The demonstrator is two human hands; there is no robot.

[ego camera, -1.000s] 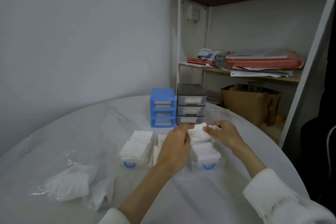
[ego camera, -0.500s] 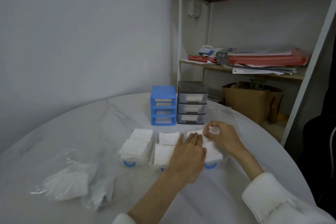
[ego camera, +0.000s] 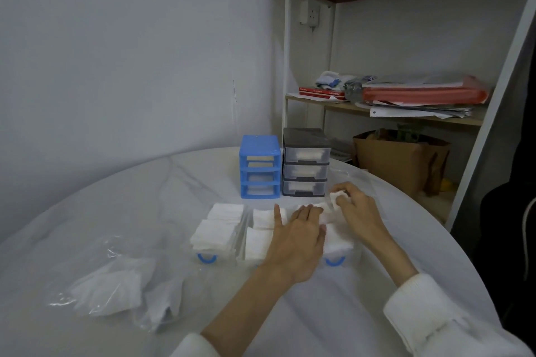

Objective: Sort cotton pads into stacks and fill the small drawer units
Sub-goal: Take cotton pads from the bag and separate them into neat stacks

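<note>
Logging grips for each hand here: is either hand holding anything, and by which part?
The right hand pinches a cotton pad by its upper edge. The left hand holds nothing; it presses flat on the pads in the drawer.

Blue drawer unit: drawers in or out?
Out. The blue drawer unit shows three bare slots; clear drawers with blue handles sit on the table holding pads.

Left hand is lying on the cotton pad stacks in drawers on the surface; right hand is sitting just right of it. Two drawer units are standing behind both hands. Plastic bag is lying left of the left hand.
</note>
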